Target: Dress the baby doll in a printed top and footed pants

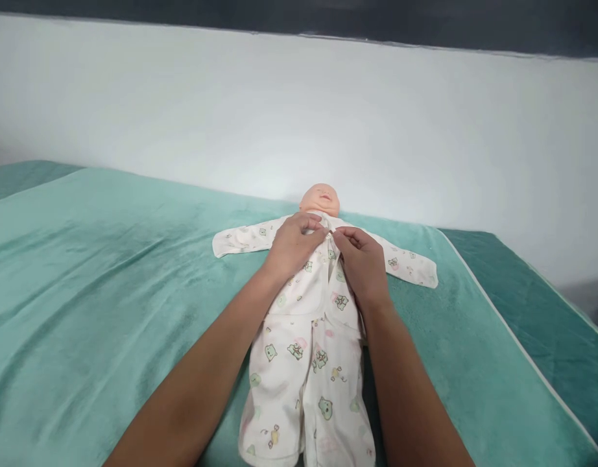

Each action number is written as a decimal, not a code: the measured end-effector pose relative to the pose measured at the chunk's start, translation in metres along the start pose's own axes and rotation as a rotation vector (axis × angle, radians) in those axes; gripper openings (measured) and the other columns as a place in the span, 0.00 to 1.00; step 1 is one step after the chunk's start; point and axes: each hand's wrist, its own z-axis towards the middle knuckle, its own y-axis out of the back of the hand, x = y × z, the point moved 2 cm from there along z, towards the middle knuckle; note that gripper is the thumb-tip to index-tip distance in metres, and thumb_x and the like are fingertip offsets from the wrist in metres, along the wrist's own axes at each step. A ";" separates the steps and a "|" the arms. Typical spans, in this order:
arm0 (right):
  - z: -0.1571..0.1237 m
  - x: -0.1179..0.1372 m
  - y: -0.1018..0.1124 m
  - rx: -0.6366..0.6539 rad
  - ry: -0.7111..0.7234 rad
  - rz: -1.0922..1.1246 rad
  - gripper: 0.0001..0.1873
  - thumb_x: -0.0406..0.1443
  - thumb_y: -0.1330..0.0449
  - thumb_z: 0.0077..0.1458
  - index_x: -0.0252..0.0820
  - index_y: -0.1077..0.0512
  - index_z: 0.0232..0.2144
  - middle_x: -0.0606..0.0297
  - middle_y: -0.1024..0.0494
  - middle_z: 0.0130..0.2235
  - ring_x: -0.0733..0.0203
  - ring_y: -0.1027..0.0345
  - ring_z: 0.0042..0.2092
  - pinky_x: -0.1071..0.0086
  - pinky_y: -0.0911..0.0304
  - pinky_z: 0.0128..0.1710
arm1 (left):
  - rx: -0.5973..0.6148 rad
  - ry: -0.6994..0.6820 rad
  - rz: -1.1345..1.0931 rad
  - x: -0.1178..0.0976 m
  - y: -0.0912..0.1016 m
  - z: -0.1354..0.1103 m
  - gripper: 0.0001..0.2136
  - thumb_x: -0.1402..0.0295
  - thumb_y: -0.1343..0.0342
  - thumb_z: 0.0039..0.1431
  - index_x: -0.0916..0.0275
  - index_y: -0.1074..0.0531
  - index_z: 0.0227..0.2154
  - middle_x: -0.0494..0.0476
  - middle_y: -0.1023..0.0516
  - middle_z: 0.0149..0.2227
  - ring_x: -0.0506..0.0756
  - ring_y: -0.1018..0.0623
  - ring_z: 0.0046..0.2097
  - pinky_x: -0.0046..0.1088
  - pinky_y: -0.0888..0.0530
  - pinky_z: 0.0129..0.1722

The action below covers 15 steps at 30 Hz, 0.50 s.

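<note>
A: Quick status pls: where's the doll [323,201] & what're the hands on?

B: Doll's on its back on the green blanket [133,279], head end twd the white wall [182,110], sleeves [243,240] spread out. It's in a printed top [306,295] & matching trousers [279,376]. L hand [294,246] & R hand [364,263] meet at the chest, just below the chin; fingers narrow on both, pinching the top's front edges. Tiny bit btw them, can't tell if snap, tie or just cloth

A: OK, risks?

B: Main one imo: fingertips slipping off, b/c the pinched bit's tiny & the cloth looks soft. Edges would then fall apart; there's a gap in the front just below the hands as is

A: Anything else?

B: Uneven pull, L vs R, could set the front crooked, one edge higher than the other. Tugging up too hard could lift or slide the doll, b/c it prob weighs little & nothing's pinning it; blanket's loose & creased too, so it could bunch
</note>
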 end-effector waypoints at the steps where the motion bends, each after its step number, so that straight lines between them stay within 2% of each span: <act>1: 0.000 0.000 0.000 0.003 0.005 -0.007 0.10 0.42 0.38 0.52 0.41 0.23 0.32 0.65 0.21 0.33 0.62 0.31 0.34 0.67 0.37 0.38 | 0.001 0.005 0.005 0.000 0.001 0.000 0.04 0.67 0.41 0.58 0.59 0.23 0.28 0.53 0.22 0.54 0.57 0.24 0.57 0.38 0.30 0.60; 6: 0.000 0.001 0.002 0.056 -0.011 -0.023 0.11 0.43 0.39 0.53 0.42 0.23 0.33 0.65 0.21 0.34 0.61 0.31 0.34 0.67 0.37 0.36 | 0.045 0.013 0.031 -0.001 0.004 -0.002 0.05 0.67 0.39 0.58 0.59 0.24 0.28 0.54 0.24 0.57 0.59 0.23 0.55 0.38 0.25 0.54; 10: 0.001 0.004 0.003 0.109 -0.023 -0.014 0.10 0.42 0.37 0.52 0.42 0.23 0.33 0.67 0.22 0.33 0.63 0.32 0.34 0.69 0.37 0.36 | 0.068 -0.013 0.073 -0.002 0.004 -0.002 0.07 0.66 0.41 0.60 0.59 0.25 0.27 0.55 0.24 0.57 0.60 0.24 0.56 0.38 0.25 0.53; 15: -0.001 0.007 0.004 0.147 0.004 -0.138 0.11 0.42 0.36 0.53 0.43 0.25 0.36 0.70 0.26 0.30 0.64 0.36 0.30 0.69 0.40 0.32 | 0.093 0.021 0.061 -0.003 0.005 -0.002 0.09 0.65 0.43 0.62 0.60 0.25 0.27 0.55 0.25 0.58 0.59 0.23 0.53 0.35 0.23 0.46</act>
